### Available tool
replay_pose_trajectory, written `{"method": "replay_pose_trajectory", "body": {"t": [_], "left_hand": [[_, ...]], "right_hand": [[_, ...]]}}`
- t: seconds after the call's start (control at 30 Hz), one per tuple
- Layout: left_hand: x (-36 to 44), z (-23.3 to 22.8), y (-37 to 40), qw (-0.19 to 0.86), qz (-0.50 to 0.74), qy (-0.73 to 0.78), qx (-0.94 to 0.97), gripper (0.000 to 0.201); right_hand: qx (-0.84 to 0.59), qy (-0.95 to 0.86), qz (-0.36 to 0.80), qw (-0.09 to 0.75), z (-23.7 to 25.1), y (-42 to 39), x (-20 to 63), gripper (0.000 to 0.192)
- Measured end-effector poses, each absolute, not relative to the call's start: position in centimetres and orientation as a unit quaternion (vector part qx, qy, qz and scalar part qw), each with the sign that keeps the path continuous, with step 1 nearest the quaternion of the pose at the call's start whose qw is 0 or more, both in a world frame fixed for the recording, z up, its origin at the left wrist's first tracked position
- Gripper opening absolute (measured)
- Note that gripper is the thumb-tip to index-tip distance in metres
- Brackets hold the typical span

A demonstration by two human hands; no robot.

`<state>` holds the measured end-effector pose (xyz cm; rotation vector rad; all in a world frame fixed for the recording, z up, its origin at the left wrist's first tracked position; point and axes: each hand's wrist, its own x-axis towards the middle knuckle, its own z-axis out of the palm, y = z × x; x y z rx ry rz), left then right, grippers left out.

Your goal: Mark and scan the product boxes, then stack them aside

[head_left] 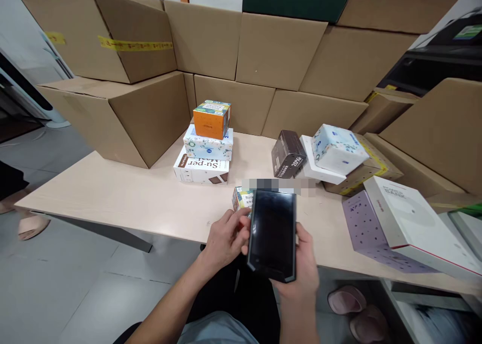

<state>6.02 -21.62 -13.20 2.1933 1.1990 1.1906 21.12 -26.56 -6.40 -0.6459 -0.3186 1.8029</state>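
Observation:
A black smartphone-like handheld device (272, 233) with a thick, rugged case and a dark screen is in my right hand (306, 263), which grips it from behind and along its right edge. My left hand (228, 236) is at the device's left edge with fingers loosely bent and a little apart; no object shows in it. Whether its fingertips touch the case is hard to tell. Just behind the device lies a small patterned box (243, 197), partly covered by it and by a blurred patch.
At left stand an orange box (211, 122), a floral tissue pack (208, 145) and a white box (201, 170), stacked. A dark brown box (288, 154) and another floral pack (339, 145) sit right. A power bank box (417, 218) lies near the edge. Cardboard boxes (205, 37) wall the table's back.

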Motion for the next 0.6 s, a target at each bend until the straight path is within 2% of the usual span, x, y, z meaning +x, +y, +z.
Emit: {"method": "replay_pose_trajectory", "body": {"t": [0.13, 0.2, 0.3, 0.43, 0.53, 0.6], "left_hand": [[6.3, -12.3, -21.9, 0.168, 0.423, 0.432, 0.779, 0.033], [6.4, -12.4, -21.6, 0.146, 0.417, 0.438, 0.783, 0.033], [6.5, -12.5, -20.7, 0.068, 0.387, 0.453, 0.800, 0.034], [7.2, -11.0, -19.0, -0.057, 0.265, 0.524, 0.807, 0.036], [8.2, -9.3, -18.0, -0.095, 0.191, 0.517, 0.829, 0.043], [9.0, -8.4, -17.5, -0.101, 0.173, 0.488, 0.849, 0.048]], "right_hand": [[-0.439, -0.231, 0.556, 0.667, -7.1, -26.9, 25.7, 0.057], [-0.571, -0.302, 0.416, 0.640, -8.1, -27.0, 28.3, 0.059], [-0.740, -0.414, 0.214, 0.485, -9.6, -26.6, 31.3, 0.067], [-0.811, -0.512, 0.037, 0.281, -11.0, -25.4, 32.9, 0.069], [-0.840, -0.510, -0.062, 0.174, -11.8, -24.3, 32.9, 0.066], [-0.847, -0.509, -0.081, 0.131, -12.1, -23.7, 33.0, 0.065]]}}
